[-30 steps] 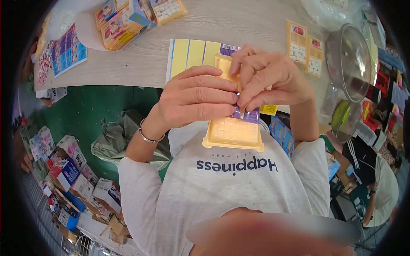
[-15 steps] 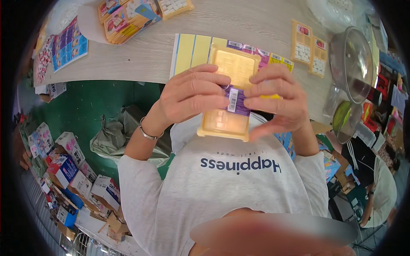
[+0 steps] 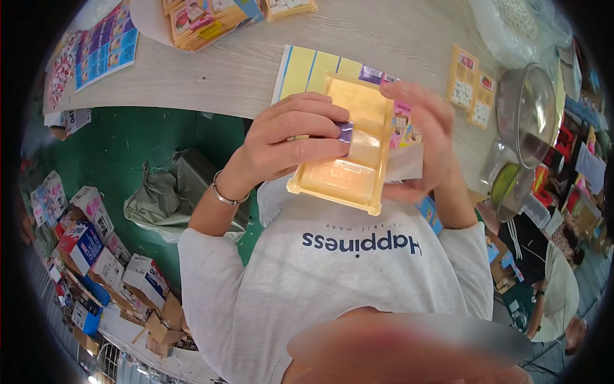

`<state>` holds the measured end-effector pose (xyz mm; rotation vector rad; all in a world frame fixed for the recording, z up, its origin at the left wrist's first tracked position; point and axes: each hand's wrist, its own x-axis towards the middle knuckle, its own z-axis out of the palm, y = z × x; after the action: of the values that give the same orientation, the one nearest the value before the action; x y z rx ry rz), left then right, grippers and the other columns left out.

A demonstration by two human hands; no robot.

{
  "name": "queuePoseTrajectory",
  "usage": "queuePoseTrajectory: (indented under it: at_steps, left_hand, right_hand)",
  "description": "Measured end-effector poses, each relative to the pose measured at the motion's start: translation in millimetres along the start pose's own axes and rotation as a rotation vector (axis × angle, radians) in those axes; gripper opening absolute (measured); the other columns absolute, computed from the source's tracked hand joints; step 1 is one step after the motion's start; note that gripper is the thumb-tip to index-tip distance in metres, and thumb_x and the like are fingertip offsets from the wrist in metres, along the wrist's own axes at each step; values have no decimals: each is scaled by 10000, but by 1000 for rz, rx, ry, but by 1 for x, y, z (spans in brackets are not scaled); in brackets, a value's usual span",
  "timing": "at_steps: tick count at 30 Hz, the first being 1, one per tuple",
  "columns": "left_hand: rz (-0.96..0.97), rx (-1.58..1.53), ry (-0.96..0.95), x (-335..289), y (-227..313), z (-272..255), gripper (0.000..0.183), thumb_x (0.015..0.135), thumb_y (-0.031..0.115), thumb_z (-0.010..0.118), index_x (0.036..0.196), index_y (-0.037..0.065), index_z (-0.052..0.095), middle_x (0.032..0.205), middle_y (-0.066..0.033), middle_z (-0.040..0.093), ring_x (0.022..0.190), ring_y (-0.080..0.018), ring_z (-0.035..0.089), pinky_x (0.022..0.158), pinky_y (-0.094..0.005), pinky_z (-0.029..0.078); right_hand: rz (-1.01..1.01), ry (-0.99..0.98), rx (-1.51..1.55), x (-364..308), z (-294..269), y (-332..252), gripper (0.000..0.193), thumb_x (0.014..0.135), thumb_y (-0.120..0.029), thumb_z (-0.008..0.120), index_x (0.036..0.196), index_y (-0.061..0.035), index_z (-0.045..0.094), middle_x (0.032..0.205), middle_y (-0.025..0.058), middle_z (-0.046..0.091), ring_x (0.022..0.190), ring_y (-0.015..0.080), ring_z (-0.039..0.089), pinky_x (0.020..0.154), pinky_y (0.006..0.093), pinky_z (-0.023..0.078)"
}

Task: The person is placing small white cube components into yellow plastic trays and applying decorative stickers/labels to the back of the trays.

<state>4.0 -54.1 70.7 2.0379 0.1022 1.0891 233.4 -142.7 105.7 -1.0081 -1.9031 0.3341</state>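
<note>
My left hand point(image 3: 297, 136) grips a shallow yellow plastic tray point(image 3: 364, 105) by its left side, fingers lying across its face. The tray is tilted and has moulded compartments. A purple label point(image 3: 346, 137) lies across its middle, partly covered by my left fingers. My right hand point(image 3: 428, 137) is beside the tray's right edge, fingers curved and apart from the thumb, somewhat blurred. A pale flat piece point(image 3: 406, 163) shows between its fingers and thumb; I cannot tell whether it is held. Beyond the tray lies a sticker sheet point(image 3: 297, 70) with yellow strips and coloured labels.
Small trays with white pieces point(image 3: 462, 80) lie at the right, near a clear plastic bowl point(image 3: 527, 102). A pile of packed trays point(image 3: 204, 25) is at the far left, beside a blue-purple printed sheet point(image 3: 109, 48). Boxes point(image 3: 150, 281) and a grey-green sack point(image 3: 182, 198) are on the floor.
My right hand has moved off the label to the tray's right side, its fingers spreading. The tray has tilted, and my left fingers now cover most of the label.
</note>
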Motion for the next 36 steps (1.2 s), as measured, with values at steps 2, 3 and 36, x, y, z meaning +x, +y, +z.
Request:
queuePoseTrajectory:
  at_steps: [2, 3, 36]
  left_hand:
    - [-1, -11, 8, -3, -3, -3, 231, 764, 123, 731, 988, 69, 736, 989, -65, 665, 989, -283, 693, 897, -418, 572]
    - [-2, -10, 13, -4, -4, -5, 228, 772, 129, 720, 992, 71, 738, 994, -67, 668, 991, -284, 695, 911, -427, 571]
    - [242, 95, -246, 7, 32, 10, 137, 786, 80, 727, 896, 86, 645, 1047, -83, 717, 927, -253, 688, 806, -364, 568]
  right_hand:
    - [314, -97, 377, -15, -9, -1, 1008, 700, -545, 702, 1412, 100, 397, 1341, 235, 542, 1199, 358, 529, 1030, 450, 390]
    - [323, -98, 371, -17, -12, 0, 1008, 700, -545, 702, 1412, 100, 397, 1341, 235, 542, 1199, 358, 529, 1030, 450, 390]
    - [304, -303, 357, 6, -14, -12, 270, 701, -149, 853, 907, -68, 698, 883, 42, 653, 810, 228, 584, 748, 351, 473]
